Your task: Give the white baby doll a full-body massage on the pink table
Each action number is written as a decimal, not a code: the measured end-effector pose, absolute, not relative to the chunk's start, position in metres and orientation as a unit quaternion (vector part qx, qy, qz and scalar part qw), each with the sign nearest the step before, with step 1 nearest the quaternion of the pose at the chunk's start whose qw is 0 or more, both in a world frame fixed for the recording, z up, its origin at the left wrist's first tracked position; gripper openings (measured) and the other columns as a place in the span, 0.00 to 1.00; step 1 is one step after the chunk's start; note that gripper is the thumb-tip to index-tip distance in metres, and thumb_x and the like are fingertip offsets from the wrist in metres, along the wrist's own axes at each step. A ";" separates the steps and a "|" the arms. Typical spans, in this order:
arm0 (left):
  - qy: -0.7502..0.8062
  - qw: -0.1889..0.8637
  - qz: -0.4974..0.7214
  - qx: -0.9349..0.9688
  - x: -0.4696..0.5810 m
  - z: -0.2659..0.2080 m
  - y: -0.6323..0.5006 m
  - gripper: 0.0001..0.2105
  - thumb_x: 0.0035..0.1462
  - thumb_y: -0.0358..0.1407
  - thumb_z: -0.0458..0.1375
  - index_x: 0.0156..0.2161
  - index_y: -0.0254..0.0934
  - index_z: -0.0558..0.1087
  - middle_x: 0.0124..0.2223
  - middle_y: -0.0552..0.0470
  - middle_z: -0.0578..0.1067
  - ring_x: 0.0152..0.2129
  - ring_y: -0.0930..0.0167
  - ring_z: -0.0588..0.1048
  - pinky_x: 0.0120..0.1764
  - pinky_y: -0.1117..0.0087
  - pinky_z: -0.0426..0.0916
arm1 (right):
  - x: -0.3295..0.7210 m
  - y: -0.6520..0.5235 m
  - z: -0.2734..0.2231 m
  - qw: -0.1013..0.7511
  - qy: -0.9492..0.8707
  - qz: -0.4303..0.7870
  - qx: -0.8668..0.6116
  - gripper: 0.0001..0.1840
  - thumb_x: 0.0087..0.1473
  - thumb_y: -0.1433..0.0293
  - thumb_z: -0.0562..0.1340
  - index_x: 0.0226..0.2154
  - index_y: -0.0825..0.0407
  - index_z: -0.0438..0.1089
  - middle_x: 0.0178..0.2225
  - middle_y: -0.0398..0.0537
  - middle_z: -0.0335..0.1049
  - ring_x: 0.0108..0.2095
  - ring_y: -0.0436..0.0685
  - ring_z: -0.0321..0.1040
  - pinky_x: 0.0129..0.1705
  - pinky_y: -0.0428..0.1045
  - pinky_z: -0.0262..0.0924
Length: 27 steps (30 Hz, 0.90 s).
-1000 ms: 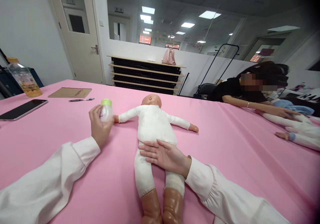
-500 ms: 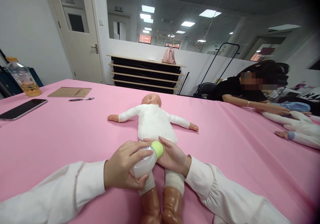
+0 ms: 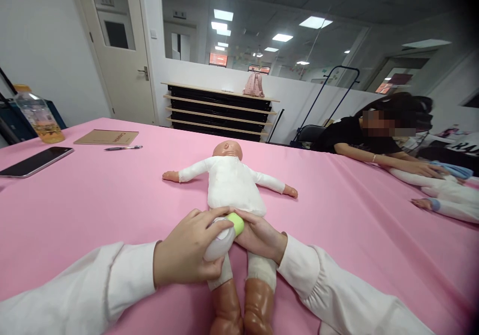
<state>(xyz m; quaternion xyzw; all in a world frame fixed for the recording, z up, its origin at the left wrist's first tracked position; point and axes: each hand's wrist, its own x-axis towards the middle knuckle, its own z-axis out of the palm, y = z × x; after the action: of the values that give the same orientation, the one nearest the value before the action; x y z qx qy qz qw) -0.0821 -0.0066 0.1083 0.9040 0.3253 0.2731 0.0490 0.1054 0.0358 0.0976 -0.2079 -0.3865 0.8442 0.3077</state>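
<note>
My left hand (image 3: pixel 190 250) is wrapped round a small translucent white bottle (image 3: pixel 219 243) with a lime-green cap (image 3: pixel 236 224). The bottle is tilted, its cap end pointing at the palm of my right hand (image 3: pixel 260 233). That hand is palm up and cupped, thumb apart; its fingers are partly hidden behind the cap. I cannot tell whether cap and palm touch. Both hands are above the hips of a baby doll (image 3: pixel 235 185) in a white top, lying with its arms spread and its feet towards me.
A pink cloth (image 3: pixel 123 205) covers the table. At the left are a phone (image 3: pixel 35 161), a drink bottle (image 3: pixel 41 115), a notebook (image 3: pixel 107 136) and a pen (image 3: pixel 123 148). On the right, another person (image 3: pixel 359 135) leans over a second doll (image 3: pixel 449 195).
My left fingers have shifted further over the bottle towards the cap, covering more of its label, and the bottle has turned slightly. My right hand hardly moves. The other person's hand has moved right.
</note>
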 end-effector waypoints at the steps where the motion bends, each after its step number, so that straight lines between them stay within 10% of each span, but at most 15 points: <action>1: 0.343 0.053 0.255 0.903 -0.081 0.110 -0.009 0.30 0.39 0.29 0.53 0.53 0.39 0.60 0.60 0.44 0.60 0.48 0.61 0.67 0.44 0.59 0.66 | 0.105 0.035 0.098 0.311 -0.389 0.842 -0.207 0.15 0.57 0.67 0.55 0.44 0.57 0.68 0.45 0.52 0.68 0.48 0.54 0.63 0.57 0.52 0.48; 17: 0.413 -0.075 0.511 0.750 -0.104 0.106 0.029 0.28 0.49 0.31 0.56 0.56 0.38 0.56 0.54 0.43 0.64 0.52 0.62 0.64 0.53 0.58 0.63 | 0.111 0.037 0.097 0.266 -0.366 0.863 -0.224 0.20 0.58 0.68 0.54 0.53 0.55 0.61 0.57 0.53 0.58 0.58 0.54 0.55 0.61 0.51 0.43; 27: 0.599 0.063 0.438 0.667 -0.135 0.060 0.077 0.28 0.46 0.35 0.55 0.54 0.35 0.58 0.53 0.43 0.67 0.48 0.60 0.67 0.50 0.59 0.63 | 0.112 0.038 0.096 0.262 -0.354 0.866 -0.239 0.16 0.57 0.68 0.55 0.47 0.57 0.66 0.50 0.55 0.67 0.53 0.55 0.62 0.60 0.54 0.44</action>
<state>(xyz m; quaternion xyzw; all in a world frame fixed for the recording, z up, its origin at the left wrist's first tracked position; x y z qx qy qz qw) -0.1353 0.0766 0.0603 0.6674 0.5990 0.4380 0.0627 0.1122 0.0384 0.0959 -0.2390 -0.3539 0.8655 0.2617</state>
